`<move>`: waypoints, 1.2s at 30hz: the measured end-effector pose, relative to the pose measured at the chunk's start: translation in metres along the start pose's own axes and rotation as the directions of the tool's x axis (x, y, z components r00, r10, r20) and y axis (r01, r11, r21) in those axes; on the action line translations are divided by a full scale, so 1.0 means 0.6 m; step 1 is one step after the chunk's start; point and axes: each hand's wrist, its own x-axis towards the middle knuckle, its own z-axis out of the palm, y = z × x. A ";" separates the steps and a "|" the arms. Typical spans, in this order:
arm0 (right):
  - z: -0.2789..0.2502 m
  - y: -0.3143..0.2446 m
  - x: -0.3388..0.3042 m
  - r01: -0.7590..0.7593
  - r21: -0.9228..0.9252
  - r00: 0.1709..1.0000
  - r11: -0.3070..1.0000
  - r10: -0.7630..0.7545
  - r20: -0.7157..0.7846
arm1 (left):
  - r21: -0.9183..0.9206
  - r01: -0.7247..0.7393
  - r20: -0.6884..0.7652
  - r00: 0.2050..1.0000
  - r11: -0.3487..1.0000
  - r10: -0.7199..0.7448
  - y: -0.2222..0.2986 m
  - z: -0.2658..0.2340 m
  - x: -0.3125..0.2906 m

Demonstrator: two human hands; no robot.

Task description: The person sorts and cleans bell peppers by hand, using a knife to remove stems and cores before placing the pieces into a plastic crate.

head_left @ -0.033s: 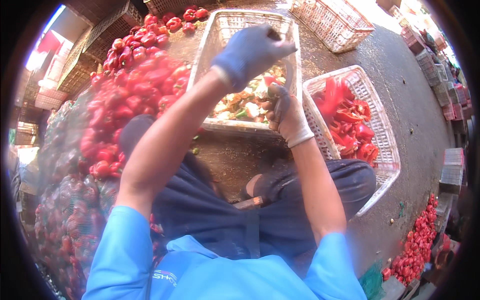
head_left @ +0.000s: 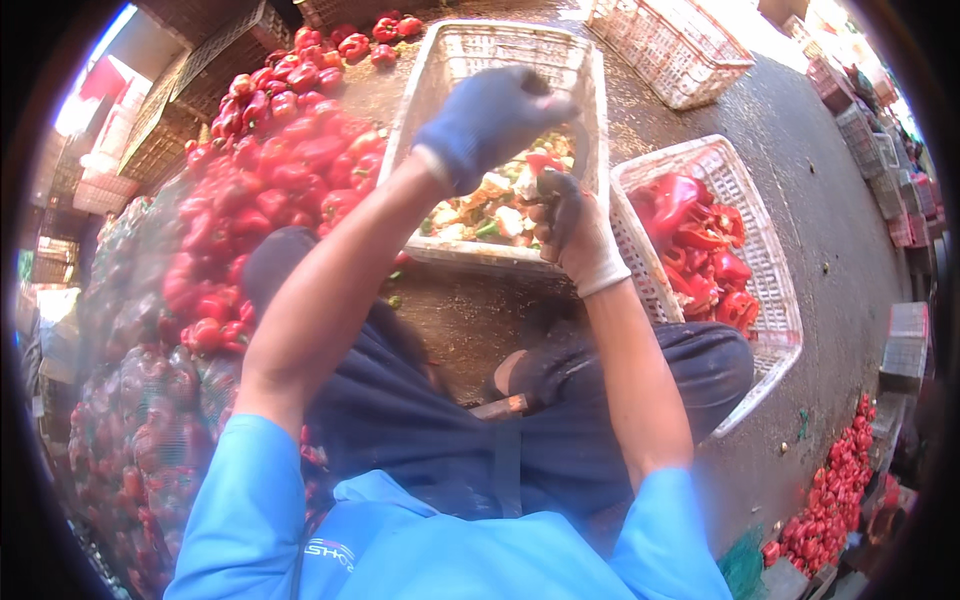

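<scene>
My left hand (head_left: 490,125), in a blue knitted glove, is over a pale plastic crate (head_left: 425,100). Its thumb points right, apart from the curled fingers, and I see nothing held in it. Below and to the right, my right hand (head_left: 580,235), in a grey-white glove with dark fingers, is closed on a knife (head_left: 581,150); only a thin grey curved blade shows, and the handle is mostly hidden. Pepper scraps (head_left: 490,215), pale cores and green stems, lie in the crate beneath both hands. Opened red peppers (head_left: 710,245) fill part of a second crate (head_left: 775,290) at the right.
A large heap of whole red peppers (head_left: 270,190) lies to my left, beside net sacks of peppers (head_left: 145,420). Another crate (head_left: 670,45) stands at the far right. More peppers (head_left: 825,495) lie at the lower right. My bent legs (head_left: 640,365) flank the near side.
A blurred red pepper piece over the right crate now rests among the others there. My left hand has shifted slightly down and left; my right hand has hardly moved.
</scene>
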 end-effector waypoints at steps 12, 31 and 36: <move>0.099 -0.006 -0.062 0.167 -0.556 0.985 0.814 -0.167 0.051 | -0.061 -0.295 0.069 0.952 0.953 0.299 -0.169 0.018 -0.111; 0.085 -0.015 -0.046 0.107 -0.575 0.963 0.811 -0.228 -0.143 | -0.829 0.227 0.048 0.939 0.511 -0.339 -0.149 0.032 -0.133; -0.031 0.040 0.016 0.264 -0.819 0.928 0.510 -0.366 0.071 | -0.386 -0.149 -0.125 0.986 0.910 0.108 -0.185 0.045 -0.136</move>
